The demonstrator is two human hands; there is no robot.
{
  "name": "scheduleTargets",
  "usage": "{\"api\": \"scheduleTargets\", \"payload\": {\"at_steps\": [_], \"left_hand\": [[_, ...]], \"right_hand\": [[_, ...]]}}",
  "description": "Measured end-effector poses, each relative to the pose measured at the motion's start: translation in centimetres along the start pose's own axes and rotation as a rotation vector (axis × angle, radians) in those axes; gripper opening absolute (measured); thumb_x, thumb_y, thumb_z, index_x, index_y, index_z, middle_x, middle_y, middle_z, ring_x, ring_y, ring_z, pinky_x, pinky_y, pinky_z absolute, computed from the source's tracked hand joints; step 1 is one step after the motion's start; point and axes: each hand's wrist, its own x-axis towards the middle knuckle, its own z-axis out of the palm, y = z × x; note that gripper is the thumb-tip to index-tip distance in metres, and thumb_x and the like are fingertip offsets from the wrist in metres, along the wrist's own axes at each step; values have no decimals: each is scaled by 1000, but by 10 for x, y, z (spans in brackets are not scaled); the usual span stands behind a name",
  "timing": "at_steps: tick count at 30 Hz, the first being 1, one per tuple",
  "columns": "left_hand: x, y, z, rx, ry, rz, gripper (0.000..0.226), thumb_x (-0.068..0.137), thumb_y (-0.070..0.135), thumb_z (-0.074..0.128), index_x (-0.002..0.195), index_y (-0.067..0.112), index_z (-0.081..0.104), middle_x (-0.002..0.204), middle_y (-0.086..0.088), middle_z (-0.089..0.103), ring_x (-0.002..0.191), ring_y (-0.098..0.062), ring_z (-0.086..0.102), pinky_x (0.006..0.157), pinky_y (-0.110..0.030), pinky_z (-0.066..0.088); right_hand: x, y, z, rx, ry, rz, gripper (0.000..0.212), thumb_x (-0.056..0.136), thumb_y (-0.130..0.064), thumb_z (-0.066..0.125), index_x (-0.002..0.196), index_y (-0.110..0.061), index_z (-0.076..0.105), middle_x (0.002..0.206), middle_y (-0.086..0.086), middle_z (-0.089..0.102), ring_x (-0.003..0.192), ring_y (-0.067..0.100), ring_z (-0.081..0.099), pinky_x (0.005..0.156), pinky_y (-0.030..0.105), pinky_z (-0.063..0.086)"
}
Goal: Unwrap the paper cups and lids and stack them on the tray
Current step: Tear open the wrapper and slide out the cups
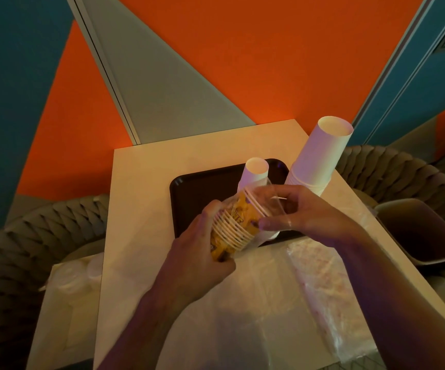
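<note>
Both hands meet over the near edge of the tray, and between them they hold one sleeve of nested paper cups (238,222), which lies tilted with its closed bottom end pointing up and away. On the left, the left hand (205,252) has its fingers curled round the lower, open-rim end of the sleeve, where a yellow printed label shows through the clear plastic wrap (272,198). The ribbed cup rims run in a row from that hand toward the middle of the sleeve. The upper part of the stack rises bare and white, its top cup standing out above the dark tray (202,193). Further right, the right hand (307,212) pinches the loose clear wrap beside the cups, thumb laid along the lower edge and fingers bent over the film. The tray sits on a pale square table (141,209), under the held cups. Just beyond the tray's right rim, a second, taller stack of white cups (320,156) stands upside down on the table, leaning slightly right in this wide view. Crumpled clear plastic sheeting (296,295) covers the near part of the table under both forearms. At the far left a woven grey chair (29,236) curves round the table, and at the far right another such chair holds a dark cushion (424,231).
</note>
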Motion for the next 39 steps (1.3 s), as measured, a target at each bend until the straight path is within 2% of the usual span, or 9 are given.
{"api": "scheduleTargets", "payload": {"at_steps": [3,9,14,19,23,27,33,36,39], "left_hand": [[1,5,3,-19,-2,6,98,76,29,84,130,63,10,127,24,42,110,1,53,86,-25,56],[-1,-1,-4,-43,68,-14,96,75,29,85,130,62,13,123,25,47,108,-6,59,81,-34,59],[0,-2,-8,-102,148,-2,95,73,28,89,126,65,19,120,35,48,103,-3,63,74,-37,61],[7,5,-6,-128,154,38,96,73,27,89,121,70,17,121,31,48,102,-3,63,72,-38,61],[11,6,-7,-172,184,25,98,73,22,89,119,72,18,121,30,51,104,-3,63,75,-35,61],[12,-2,-11,-177,229,-11,99,73,20,89,120,70,17,122,27,52,103,-7,65,75,-32,61],[11,-7,-13,-169,239,-57,95,73,23,89,123,64,20,122,26,53,102,-9,66,77,-39,62],[14,-8,-11,-172,236,-67,94,74,23,89,124,64,21,122,26,52,103,-9,65,76,-36,62],[16,-9,-8,-184,230,-74,94,74,23,89,130,57,21,126,20,53,104,-9,66,75,-31,62]], "right_hand": [[0,-2,9,-45,-59,11,54,73,-25,83,125,-23,69,119,-6,73,115,14,67,91,30,59],[-1,2,-9,86,137,-58,53,71,-11,85,115,-12,56,116,10,69,110,28,69,91,44,59],[-5,6,-13,-33,98,-27,77,75,4,83,131,-37,49,122,1,61,111,19,67,91,37,59],[0,-3,-10,-286,105,-11,65,73,-6,88,122,-29,53,107,-20,65,100,5,66,85,29,58],[7,-6,-15,-371,167,-27,78,66,-5,91,126,-27,45,116,-14,61,99,2,64,82,29,57],[3,-1,-26,-313,280,-23,83,69,-4,89,132,-35,44,116,-16,58,93,-5,64,71,16,55],[13,20,-24,-303,435,-46,85,66,-17,94,129,-35,40,116,-16,62,96,0,67,82,28,56],[20,26,-22,-283,486,-127,87,68,-11,92,128,-35,34,115,-18,59,98,-5,66,77,20,55],[27,34,-19,-315,474,-220,94,79,-2,83,138,-46,25,126,-17,54,109,4,66,86,21,57]]}}
